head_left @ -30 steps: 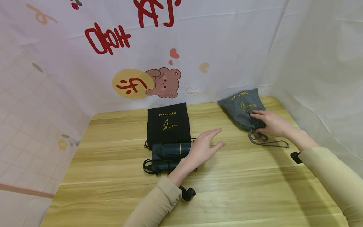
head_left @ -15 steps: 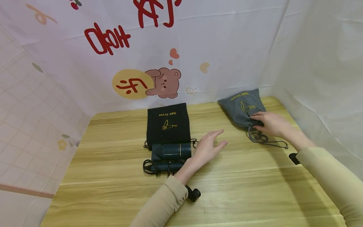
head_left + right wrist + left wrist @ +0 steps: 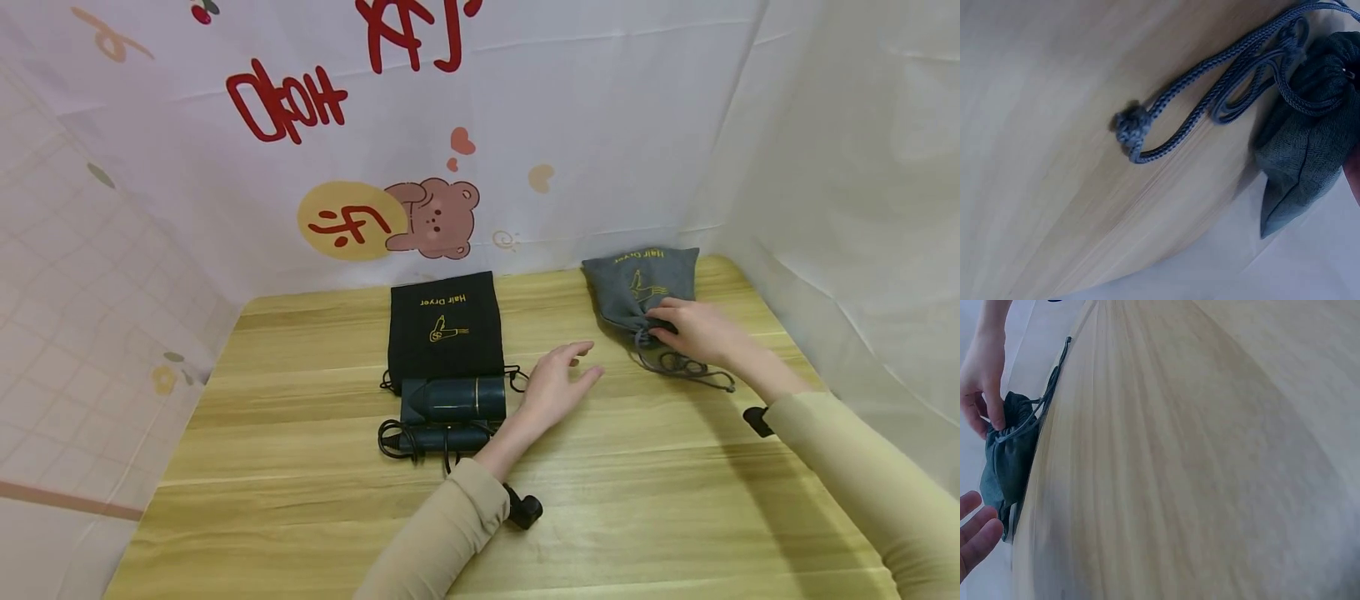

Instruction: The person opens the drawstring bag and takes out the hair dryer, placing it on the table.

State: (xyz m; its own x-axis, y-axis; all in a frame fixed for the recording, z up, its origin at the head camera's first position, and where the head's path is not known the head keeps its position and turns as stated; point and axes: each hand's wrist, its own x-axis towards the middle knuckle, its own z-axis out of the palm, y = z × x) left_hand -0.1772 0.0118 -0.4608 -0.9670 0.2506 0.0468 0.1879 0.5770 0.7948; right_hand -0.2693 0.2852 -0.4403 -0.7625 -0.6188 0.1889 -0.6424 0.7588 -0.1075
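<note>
My right hand (image 3: 701,332) pinches the gathered neck of a grey drawstring bag (image 3: 639,279) at the table's back right. Yellow "Hair Dryer" print and a dryer drawing mark its front. From the neck trails a grey cord (image 3: 678,367), and the right wrist view shows its knotted end (image 3: 1132,125) on the wood. In the left wrist view, thumb and fingers meet at the neck of the bag (image 3: 1010,465). My left hand (image 3: 551,385) hovers over mid-table, its fingers loosely spread and holding nothing. Its fingertips (image 3: 979,540) point toward the bag.
Left of my left hand lies a dark blue folding hair dryer (image 3: 453,400), with its black cord (image 3: 397,446) coiled round the handle. Behind it lies a flat black drawstring bag (image 3: 446,329) with the same print. White printed cloth (image 3: 600,125) hangs behind the wooden table (image 3: 315,500).
My right hand has drawn the grey bag's neck leftward, and the bag has swung straighter with its cord following. My left hand has shifted slightly right.
</note>
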